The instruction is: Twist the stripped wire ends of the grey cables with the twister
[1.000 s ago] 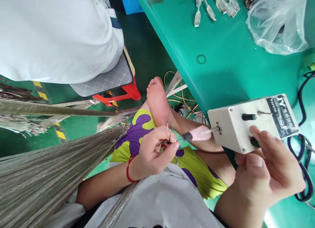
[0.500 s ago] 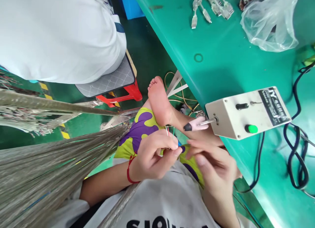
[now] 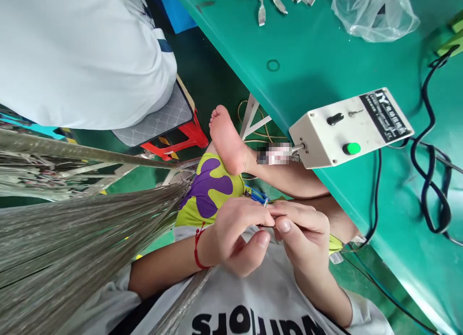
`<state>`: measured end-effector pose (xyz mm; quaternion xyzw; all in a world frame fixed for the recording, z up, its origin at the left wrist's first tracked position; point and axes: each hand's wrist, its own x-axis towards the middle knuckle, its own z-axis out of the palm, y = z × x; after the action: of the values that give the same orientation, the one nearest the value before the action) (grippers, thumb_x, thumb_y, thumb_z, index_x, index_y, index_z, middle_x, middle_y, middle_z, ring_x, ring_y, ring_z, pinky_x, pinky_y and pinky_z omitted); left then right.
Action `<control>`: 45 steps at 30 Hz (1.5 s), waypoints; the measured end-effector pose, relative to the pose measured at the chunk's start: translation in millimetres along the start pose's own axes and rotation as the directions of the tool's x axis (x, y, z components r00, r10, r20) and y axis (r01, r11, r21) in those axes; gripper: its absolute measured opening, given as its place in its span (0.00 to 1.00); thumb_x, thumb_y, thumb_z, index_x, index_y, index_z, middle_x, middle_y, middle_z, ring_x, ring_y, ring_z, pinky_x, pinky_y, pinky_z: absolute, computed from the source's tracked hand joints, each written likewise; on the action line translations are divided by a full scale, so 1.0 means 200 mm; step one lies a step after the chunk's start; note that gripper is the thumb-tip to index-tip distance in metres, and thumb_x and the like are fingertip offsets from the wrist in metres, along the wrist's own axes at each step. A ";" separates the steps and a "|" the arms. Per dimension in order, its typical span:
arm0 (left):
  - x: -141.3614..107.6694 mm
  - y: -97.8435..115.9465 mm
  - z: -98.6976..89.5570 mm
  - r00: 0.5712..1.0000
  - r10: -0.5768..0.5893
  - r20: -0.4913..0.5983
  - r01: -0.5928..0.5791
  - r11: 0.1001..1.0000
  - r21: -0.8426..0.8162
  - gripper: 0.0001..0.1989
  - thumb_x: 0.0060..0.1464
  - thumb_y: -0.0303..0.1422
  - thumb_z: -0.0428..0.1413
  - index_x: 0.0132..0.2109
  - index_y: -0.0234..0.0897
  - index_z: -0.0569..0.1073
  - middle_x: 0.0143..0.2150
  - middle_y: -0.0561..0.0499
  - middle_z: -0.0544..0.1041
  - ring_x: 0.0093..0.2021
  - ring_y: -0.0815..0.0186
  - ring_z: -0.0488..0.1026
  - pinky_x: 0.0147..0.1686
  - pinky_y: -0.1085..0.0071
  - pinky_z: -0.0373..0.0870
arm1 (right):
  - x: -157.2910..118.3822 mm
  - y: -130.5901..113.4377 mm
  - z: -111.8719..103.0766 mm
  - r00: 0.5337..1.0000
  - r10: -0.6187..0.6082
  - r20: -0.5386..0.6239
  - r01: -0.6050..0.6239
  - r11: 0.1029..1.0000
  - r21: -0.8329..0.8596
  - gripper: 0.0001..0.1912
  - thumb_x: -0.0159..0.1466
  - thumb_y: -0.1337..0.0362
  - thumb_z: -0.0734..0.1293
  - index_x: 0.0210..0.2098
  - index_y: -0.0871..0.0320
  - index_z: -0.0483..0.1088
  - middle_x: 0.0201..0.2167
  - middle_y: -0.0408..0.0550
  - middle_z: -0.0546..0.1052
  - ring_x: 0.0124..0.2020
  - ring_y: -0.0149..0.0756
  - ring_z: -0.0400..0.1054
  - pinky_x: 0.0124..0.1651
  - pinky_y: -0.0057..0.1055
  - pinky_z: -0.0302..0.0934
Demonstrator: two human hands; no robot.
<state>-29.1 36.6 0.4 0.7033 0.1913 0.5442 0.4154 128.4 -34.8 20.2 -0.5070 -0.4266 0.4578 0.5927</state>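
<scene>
At the edge of the green table (image 3: 235,46), a white box (image 3: 321,140) is set. Nearby, the left hand (image 3: 237,231) and right hand (image 3: 306,236) are held together, thin wires (image 3: 266,203) pinched by the right; the left's grip cannot be told.

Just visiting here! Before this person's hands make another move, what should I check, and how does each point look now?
1. Wires at hand: ok, where the left hand and right hand meet.
2. Firm hold: cannot tell, the fingers hide it.
3. Hands off the box: ok, both are apart from it.
4. Box supported: ok, on the table, at its edge.
5. Cord untangled: not ok, it loops across itself.
6. Box's tip sound: cannot tell, it is pixelated.
</scene>
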 end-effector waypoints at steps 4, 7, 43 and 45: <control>-0.08 -0.01 0.02 1.000 -0.009 -0.024 0.007 0.997 -0.083 0.10 0.78 0.34 0.58 0.61 0.44 0.76 0.33 0.55 0.81 0.25 0.65 0.74 0.30 0.65 0.77 | -0.03 0.07 0.01 0.996 0.093 0.006 -0.093 0.984 0.152 0.08 0.79 0.51 0.79 0.52 0.36 0.95 0.34 0.46 0.93 0.31 0.45 0.85 0.37 0.43 0.82; -0.13 -0.03 0.01 0.998 -0.068 -0.011 0.066 0.992 -0.105 0.13 0.78 0.32 0.60 0.64 0.44 0.77 0.33 0.55 0.82 0.24 0.64 0.73 0.31 0.64 0.78 | -0.04 0.12 0.03 0.988 0.152 -0.002 -0.146 0.952 0.271 0.06 0.78 0.51 0.81 0.48 0.37 0.95 0.32 0.45 0.92 0.30 0.44 0.84 0.37 0.42 0.82; -0.09 -0.51 -0.27 0.586 -0.701 -0.406 0.613 0.712 -0.343 0.13 0.77 0.46 0.63 0.56 0.44 0.80 0.50 0.50 0.90 0.32 0.69 0.83 0.32 0.73 0.80 | 0.27 0.51 0.16 0.823 0.162 0.545 -0.113 0.986 -0.122 0.20 0.84 0.49 0.70 0.47 0.55 0.88 0.38 0.48 0.89 0.35 0.37 0.77 0.42 0.31 0.70; -0.17 -0.49 -0.33 0.567 -0.777 -0.273 0.749 0.625 -0.221 0.09 0.74 0.42 0.67 0.51 0.42 0.82 0.42 0.53 0.86 0.29 0.68 0.79 0.29 0.73 0.76 | 0.35 0.46 0.22 0.830 0.115 0.546 -0.052 0.990 -0.130 0.17 0.84 0.52 0.70 0.46 0.54 0.86 0.38 0.47 0.88 0.38 0.38 0.78 0.46 0.33 0.71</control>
<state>-83.1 94.5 -93.7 0.4281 0.5229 0.4321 0.5972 91.4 49.0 -62.3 -0.4033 -0.5812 0.5859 0.3954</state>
